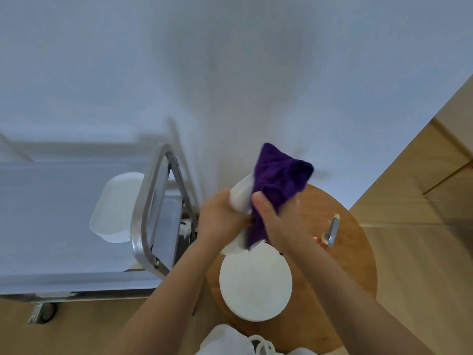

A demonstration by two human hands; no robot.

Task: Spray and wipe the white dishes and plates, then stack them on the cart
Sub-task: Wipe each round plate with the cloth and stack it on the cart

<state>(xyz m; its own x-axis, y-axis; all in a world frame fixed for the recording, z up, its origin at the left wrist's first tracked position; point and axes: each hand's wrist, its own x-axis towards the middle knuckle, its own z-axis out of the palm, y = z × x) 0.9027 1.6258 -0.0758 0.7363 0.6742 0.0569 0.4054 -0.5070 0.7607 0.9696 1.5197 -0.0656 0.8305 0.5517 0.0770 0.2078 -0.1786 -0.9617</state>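
My left hand [221, 216] grips a white dish [240, 194] held up on edge above the round wooden table [340, 252]. My right hand [272, 221] holds a purple cloth [279, 172] pressed against the dish, the thumb on the cloth. Most of the dish is hidden by the cloth and both hands. Below them a stack of round white plates [256, 283] lies on the table. White rectangular dishes [115, 208] are stacked on the cart's top shelf [51, 213] to the left.
A spray bottle [332, 230] stands at the table's right side. The cart's steel handle [148, 208] rises between the cart shelf and the table. A cart wheel [44, 312] rests on the wood floor. A white wall fills the background.
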